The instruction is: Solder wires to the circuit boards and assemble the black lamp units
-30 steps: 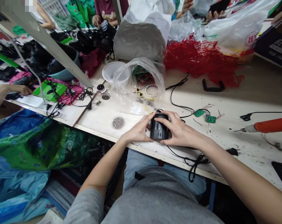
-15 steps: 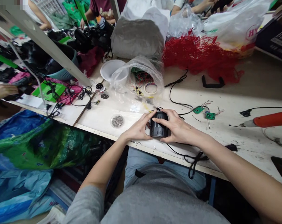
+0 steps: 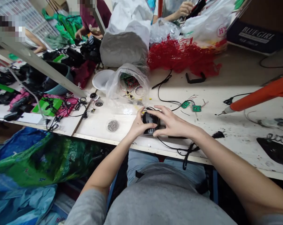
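A black plastic housing with a shiny face is held upright at the front of the workbench, between my two hands. My left hand grips its left side, with the thumb laid across the front. Around the top and right side curve the fingers of my right hand. A black power cord lies looped by the bench edge, right of the housing. To the left is a round clear dish of small metal screws. The housing's underside and back are hidden.
An open clear plastic bag of wired parts lies beyond my hands. Small green circuit boards sit to the right, near an orange-red tool with a thin tip. Red netting is at the back. Other people work across the bench.
The housing has turned in my hands: its slotted side faced me before, a shiny face shows now. My left thumb has moved onto its front. The camera view has shifted to the right.
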The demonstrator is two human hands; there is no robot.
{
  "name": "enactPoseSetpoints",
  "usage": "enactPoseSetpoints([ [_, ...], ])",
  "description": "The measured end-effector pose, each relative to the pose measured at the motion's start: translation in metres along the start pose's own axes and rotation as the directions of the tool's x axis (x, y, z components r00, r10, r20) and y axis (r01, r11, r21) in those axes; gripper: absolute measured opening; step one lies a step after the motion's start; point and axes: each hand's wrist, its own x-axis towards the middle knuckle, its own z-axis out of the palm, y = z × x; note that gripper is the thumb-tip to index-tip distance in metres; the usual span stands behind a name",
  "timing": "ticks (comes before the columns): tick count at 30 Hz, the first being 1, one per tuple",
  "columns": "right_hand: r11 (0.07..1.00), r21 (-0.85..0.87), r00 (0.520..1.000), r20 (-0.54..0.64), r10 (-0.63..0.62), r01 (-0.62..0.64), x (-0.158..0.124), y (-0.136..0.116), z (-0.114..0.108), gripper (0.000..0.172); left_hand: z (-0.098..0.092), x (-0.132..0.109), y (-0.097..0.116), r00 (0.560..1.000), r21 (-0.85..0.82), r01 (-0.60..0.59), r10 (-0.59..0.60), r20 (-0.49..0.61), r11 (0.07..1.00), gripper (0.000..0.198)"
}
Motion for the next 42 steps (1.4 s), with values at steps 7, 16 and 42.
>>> enactPoseSetpoints([
  [7,0.92,-0.214,0.928,-0.254,0.272,-0.328,-0.059,-0.041,0.054,0.031,0.003,-0.002,0.005,0.998,0.079,-0.008,0.013,-0.062,0.997,0.109],
  [16,0.887,-0.279,0.916,-0.276,0.291,-0.367,-0.046,-0.054,0.088,0.031,0.01,-0.008,0.009,0.994,0.047,0.005,0.0,-0.113,0.999,0.103],
  [42,0.617,0.668,0.755,-0.124,0.644,-0.417,-0.02,-0.053,0.075,0.05,0.009,-0.028,-0.009,0.98,-0.468,0.003,-0.095,-0.173,0.884,0.093],
])
